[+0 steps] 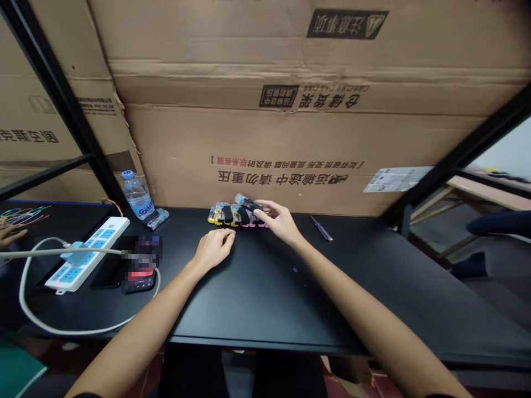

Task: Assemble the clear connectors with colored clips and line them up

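My right hand (pixel 279 220) is closed around a small black item with a clear end (pixel 245 201), its thumb on the near side. The item is tilted, its clear end pointing left and up, just above a row of similar pieces. That row of small clear-and-black pieces (pixel 226 213), with yellow and pink at their near edges, lies against the cardboard; their exact kind is too small to make out. My left hand (pixel 214 249) rests on the black tabletop (pixel 257 298) just in front of the row, fingers curled in and no object visible in them.
A screwdriver-like tool (pixel 322 229) lies to the right. On the left are a water bottle (pixel 138 194), another clear-and-black piece (pixel 157 219), a white power strip (pixel 89 255), a cable and phones (pixel 141 279). Cardboard (pixel 249 132) walls the back; another person's hand (pixel 10 236) shows far left.
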Available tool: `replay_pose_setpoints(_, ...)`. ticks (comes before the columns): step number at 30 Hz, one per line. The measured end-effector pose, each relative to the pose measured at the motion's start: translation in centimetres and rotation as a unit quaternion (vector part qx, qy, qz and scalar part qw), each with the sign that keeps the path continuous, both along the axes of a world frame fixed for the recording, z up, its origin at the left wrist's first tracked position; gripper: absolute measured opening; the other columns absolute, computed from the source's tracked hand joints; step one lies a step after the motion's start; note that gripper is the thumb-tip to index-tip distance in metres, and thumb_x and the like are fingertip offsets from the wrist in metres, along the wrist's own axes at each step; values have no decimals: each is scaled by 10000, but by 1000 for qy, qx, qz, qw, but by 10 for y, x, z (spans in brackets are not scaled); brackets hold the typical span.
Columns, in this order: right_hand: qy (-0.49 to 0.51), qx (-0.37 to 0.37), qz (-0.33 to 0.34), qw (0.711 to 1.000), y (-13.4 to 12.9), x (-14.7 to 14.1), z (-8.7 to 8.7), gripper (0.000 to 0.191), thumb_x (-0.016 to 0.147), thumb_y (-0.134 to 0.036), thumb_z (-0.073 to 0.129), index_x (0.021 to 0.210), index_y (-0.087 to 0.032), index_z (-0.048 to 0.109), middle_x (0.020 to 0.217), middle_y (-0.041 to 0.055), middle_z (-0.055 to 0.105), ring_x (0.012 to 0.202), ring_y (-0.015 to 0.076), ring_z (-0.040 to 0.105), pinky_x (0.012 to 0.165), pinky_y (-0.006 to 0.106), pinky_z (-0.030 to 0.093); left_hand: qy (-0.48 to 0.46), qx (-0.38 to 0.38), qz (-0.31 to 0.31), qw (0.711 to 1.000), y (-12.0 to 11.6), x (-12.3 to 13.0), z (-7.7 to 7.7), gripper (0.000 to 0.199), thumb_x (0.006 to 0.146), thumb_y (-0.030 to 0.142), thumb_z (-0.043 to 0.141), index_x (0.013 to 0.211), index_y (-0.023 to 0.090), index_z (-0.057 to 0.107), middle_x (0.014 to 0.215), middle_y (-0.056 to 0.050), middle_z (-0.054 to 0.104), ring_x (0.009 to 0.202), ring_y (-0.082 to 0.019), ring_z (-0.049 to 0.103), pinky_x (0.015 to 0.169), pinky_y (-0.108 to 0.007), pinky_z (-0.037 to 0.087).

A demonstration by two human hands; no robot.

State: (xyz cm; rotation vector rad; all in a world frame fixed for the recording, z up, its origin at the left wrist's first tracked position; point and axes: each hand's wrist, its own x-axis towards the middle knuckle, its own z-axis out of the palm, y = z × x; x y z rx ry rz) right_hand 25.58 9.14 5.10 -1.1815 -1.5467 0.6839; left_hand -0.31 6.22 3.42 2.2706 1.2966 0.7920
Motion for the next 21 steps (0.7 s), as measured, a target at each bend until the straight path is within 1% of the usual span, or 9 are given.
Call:
replay_pose_setpoints(3,-134,66,-30,988,24,4,1,478,926,-485,749,1296,-183,773,1239,140,812,1114,296,750,1034,506,589,5,2,6,1000,4,-2,-4,299,1054,322,549,1160,285,826,1076,-49,838,907,-246,755,841,-337,555)
replay_pose_setpoints(5,-219,81,-24,972,32,5,-4,426,948,-447,721,1295,-208,776,1318,140,789,1251,317,700,1131,532,528,3,6,14,1000,7,-4,-5,281,1049,308,554,1108,278,826,1039,-45,826,880,-237,743,825,-333,554)
replay_pose_setpoints(7,-270,82,-17,959,34,6,-9,419,977,-436,683,1325,-217,763,1361,137,771,1321,325,664,1184,542,485,1,16,26,1000,10,-7,-4,266,1045,288,554,1085,263,816,1040,-53,804,909,-237,736,847,-340,551)
replay_pose_setpoints(10,-265,90,-45,959,29,10,-13,481,1019,-478,618,1402,-203,715,1392,150,750,1322,321,668,1174,522,500,0,40,48,998,15,-11,-2,229,1032,250,563,1108,239,779,1070,-77,759,1048,-257,713,959,-372,529)
replay_pose_setpoints(13,-232,97,-92,964,17,22,-14,518,1039,-522,574,1426,-197,686,1402,163,734,1282,317,692,1135,504,536,8,83,87,993,20,-15,-2,210,1014,261,589,1172,210,719,1183,-112,723,1164,-298,664,1033,-432,509)
replay_pose_setpoints(15,-230,93,-119,961,6,34,-18,522,1058,-541,529,1421,-198,679,1396,169,731,1272,321,696,1134,510,536,22,100,119,988,23,-18,-5,272,1013,303,589,1243,189,676,1285,-146,699,1213,-332,638,1043,-470,514)
replay_pose_setpoints(18,-268,67,-156,948,-13,53,-37,559,1092,-547,428,1450,-180,651,1438,188,701,1360,338,647,1192,539,484,59,97,149,982,30,-24,-13,441,1029,348,540,1427,163,590,1467,-197,632,1355,-373,583,1117,-507,493)
replay_pose_setpoints(20,-320,20,-167,933,-22,63,-52,611,1095,-534,385,1518,-148,598,1535,211,638,1463,365,573,1239,571,433,95,94,158,978,35,-28,-21,590,1032,400,533,1553,127,499,1603,-227,546,1500,-396,488,1228,-529,416)
replay_pose_setpoints(21,-352,-15,-157,923,-24,67,-60,644,1086,-536,396,1546,-121,573,1558,233,619,1489,385,551,1247,590,421,119,83,161,976,37,-31,-25,669,1028,437,536,1599,100,450,1636,-244,517,1534,-405,458,1258,-535,386)
